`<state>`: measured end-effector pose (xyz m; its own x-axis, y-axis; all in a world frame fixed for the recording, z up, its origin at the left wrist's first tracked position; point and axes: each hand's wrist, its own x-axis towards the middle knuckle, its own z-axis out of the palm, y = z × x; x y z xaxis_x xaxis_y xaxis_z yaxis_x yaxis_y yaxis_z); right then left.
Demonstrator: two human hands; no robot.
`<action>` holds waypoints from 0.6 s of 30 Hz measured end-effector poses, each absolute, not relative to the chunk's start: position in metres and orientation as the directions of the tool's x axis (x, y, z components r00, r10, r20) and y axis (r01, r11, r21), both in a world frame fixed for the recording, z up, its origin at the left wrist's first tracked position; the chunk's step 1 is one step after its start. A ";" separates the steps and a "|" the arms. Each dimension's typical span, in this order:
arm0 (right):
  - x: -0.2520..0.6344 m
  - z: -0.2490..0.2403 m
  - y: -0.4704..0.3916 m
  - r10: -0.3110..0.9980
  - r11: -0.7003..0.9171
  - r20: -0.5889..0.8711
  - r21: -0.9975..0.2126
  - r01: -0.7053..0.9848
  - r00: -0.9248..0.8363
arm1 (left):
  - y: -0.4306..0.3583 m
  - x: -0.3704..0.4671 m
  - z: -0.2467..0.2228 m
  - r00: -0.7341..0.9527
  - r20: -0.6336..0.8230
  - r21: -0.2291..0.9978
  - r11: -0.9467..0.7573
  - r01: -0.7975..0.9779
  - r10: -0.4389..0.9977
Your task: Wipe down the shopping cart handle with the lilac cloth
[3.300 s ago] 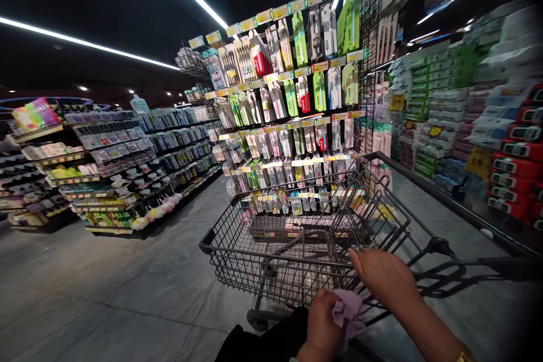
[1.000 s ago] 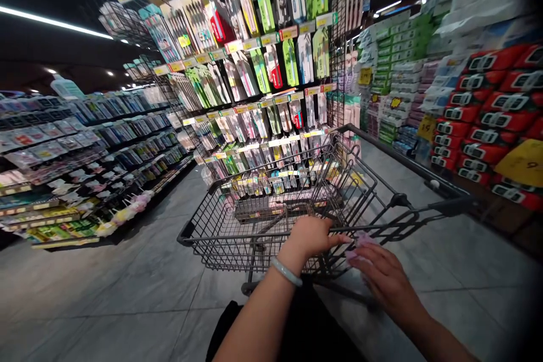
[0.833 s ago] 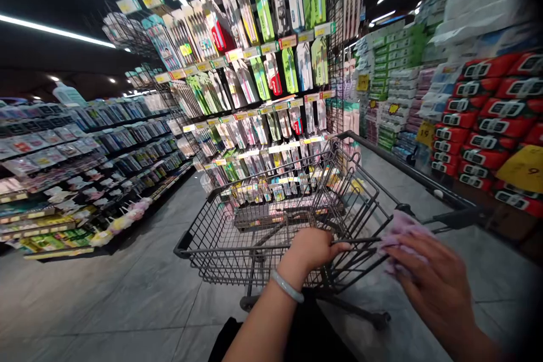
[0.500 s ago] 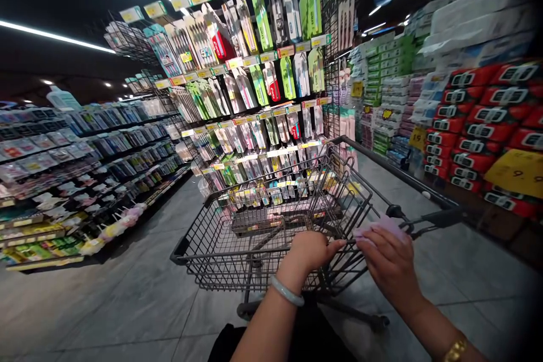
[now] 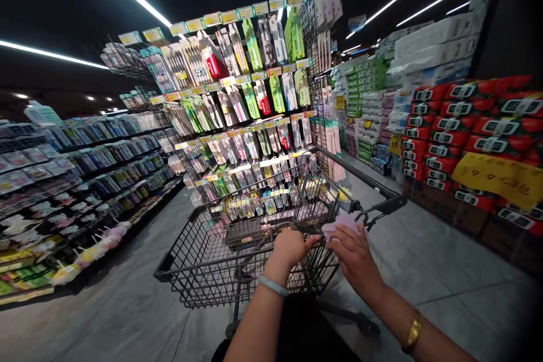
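My left hand (image 5: 291, 250) is closed over the near side rim of a dark wire shopping cart (image 5: 207, 265), its thumb stretched along the bar to the right. Just right of it, my right hand (image 5: 353, 254) presses a pale purple cloth (image 5: 344, 223) against the same rim, near the cart's handle end. The fingers lie bent over the cloth, and part of it sticks out above them. Wire mesh shows through the basket, which stands sideways in front of me. A pale bangle circles my left wrist and a gold-coloured one my right.
Beyond the cart stands a rack of packaged toothbrushes (image 5: 251, 45). Shelves of small goods (image 5: 106, 153) run along the left. Red packs (image 5: 456, 107) are stacked on the right, with a yellow price sign (image 5: 498, 178). Grey tiled floor (image 5: 428, 254) lies between.
The view has turned to the right and tilted up a little. Both hands keep their places on the cart, and the cloth remains under my right hand.
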<state>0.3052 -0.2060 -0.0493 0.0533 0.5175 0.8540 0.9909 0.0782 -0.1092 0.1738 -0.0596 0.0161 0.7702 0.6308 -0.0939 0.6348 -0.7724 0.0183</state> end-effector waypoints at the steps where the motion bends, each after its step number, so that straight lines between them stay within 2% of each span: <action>1: 0.302 -0.047 -0.209 0.532 0.111 0.846 -0.082 0.990 0.011 | -0.058 0.170 0.016 0.769 -0.081 0.020 -0.770 0.637 0.634; 4: 0.306 -0.029 -0.213 0.529 0.179 0.845 -0.015 0.984 -0.083 | -0.054 0.157 0.016 0.767 -0.060 0.015 -0.768 0.641 0.639; 8: 0.322 0.003 -0.203 0.498 0.092 0.867 -0.041 0.995 -0.010 | -0.052 0.143 0.016 0.763 -0.064 -0.001 -0.764 0.645 0.643; 11: 0.312 0.012 -0.189 0.563 0.085 0.826 -0.041 0.995 -0.014 | -0.052 0.136 0.015 0.748 -0.056 0.000 -0.749 0.662 0.661; 14: 0.299 0.016 -0.184 0.691 0.226 0.699 0.029 0.974 -0.182 | -0.050 0.128 0.013 0.749 -0.038 0.012 -0.749 0.663 0.662; 16: 0.304 0.026 -0.186 0.709 0.265 0.671 0.032 0.964 -0.218 | -0.047 0.122 0.014 0.751 -0.055 0.031 -0.751 0.660 0.658; 18: 0.318 0.038 -0.191 0.670 0.214 0.727 0.005 0.977 -0.151 | -0.044 0.119 0.017 0.758 -0.091 0.063 -0.756 0.651 0.645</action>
